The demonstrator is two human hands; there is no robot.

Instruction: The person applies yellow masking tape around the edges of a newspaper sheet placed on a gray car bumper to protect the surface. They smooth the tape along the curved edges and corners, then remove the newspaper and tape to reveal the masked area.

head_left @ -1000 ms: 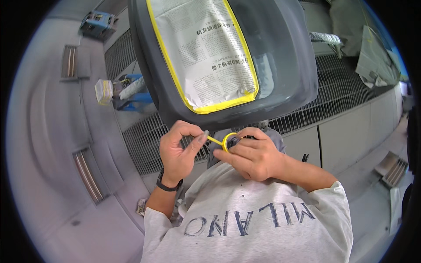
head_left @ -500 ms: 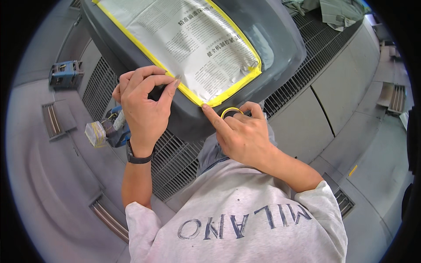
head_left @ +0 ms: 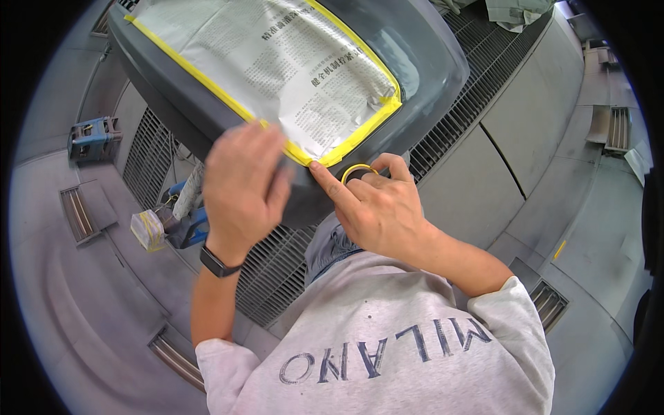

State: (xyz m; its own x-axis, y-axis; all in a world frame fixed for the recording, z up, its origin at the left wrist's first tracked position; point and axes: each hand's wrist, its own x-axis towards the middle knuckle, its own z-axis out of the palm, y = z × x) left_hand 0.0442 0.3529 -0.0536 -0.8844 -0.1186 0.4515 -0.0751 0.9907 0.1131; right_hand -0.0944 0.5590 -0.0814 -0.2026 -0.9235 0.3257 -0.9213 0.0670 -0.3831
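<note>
A sheet of newspaper (head_left: 304, 83) covers part of a dark grey panel (head_left: 432, 62), its edges held down by yellow masking tape (head_left: 200, 81). My right hand (head_left: 387, 211) has a roll of yellow masking tape (head_left: 358, 168) hooked in its bent fingers. Its stretched index fingertip presses on the taped corner nearest me. Blurred by motion, my left hand (head_left: 245, 183) is over the panel's left side, close to the taped edge. Whether its fingers hold anything cannot be made out.
Floor gratings (head_left: 270, 277) run beneath the panel. To the left are a blue crate-like object (head_left: 95, 138) and a wrapped, taped piece (head_left: 148, 229) on a blue stand. Crumpled paper sheets (head_left: 519, 12) lie at the far right.
My left hand has gone from a thumb-and-finger pinch at the taped edge to a blurred movement. My right index finger stays on the corner. The whole view has shifted slightly.
</note>
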